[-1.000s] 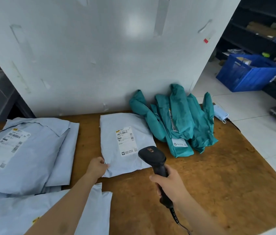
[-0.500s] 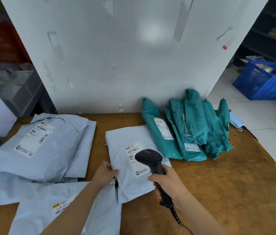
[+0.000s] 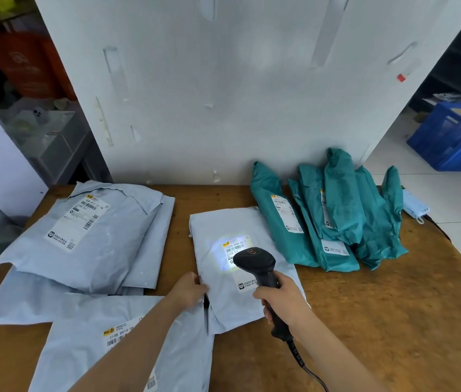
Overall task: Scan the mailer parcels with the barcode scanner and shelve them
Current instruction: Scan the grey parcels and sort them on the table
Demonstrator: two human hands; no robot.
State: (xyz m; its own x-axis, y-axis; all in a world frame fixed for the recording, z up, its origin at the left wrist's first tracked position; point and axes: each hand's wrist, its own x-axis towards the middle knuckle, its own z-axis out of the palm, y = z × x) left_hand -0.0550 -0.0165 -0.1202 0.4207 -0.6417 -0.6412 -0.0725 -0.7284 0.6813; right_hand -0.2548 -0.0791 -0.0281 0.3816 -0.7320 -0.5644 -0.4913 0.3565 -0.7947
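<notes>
- On the brown wooden table (image 3: 365, 321), near its middle, a pale grey-blue plastic mailer parcel (image 3: 218, 222) lies flat, label side up.
- White shipping label (image 3: 247, 285) sits on its upper face. A bright patch of light covers the label's top part, barcode included.
- Right hand (image 3: 283, 301): fingers wrapped tight round the grip of a black handheld barcode scanner (image 3: 257, 264).
- Scanner head hangs over the middle of the label and hides that part. Its nose points away from the person, towards the lit patch.
- Black coiled cable (image 3: 300, 360) runs from the scanner's base along the right forearm to the bottom of the view.
- Left hand (image 3: 189, 290): fingers curled onto the left edge of the same parcel, pinching it. Cannot tell whether that edge is raised off the wood.
- Second grey-blue mailer with a yellow-marked label (image 3: 104, 349) lies at the near edge, under the left forearm. The central parcel's near-left corner overlaps it.
- Stack of larger grey-blue mailers (image 3: 96, 244) occupies the table's left side, top one label up. Bare wood shows between the stack and the central parcel.
- Bundle of teal plastic mailers (image 3: 336, 222) leans against the white wall panel (image 3: 223, 94) at the back right. The leftmost one is just beside the central parcel's far-right corner.
- Light blue face mask (image 3: 414, 207) lies at the table's far right edge, beside the teal bundle.
- Blue plastic crate (image 3: 455, 142) stands on the pale tiled floor, well apart from the table.
</notes>
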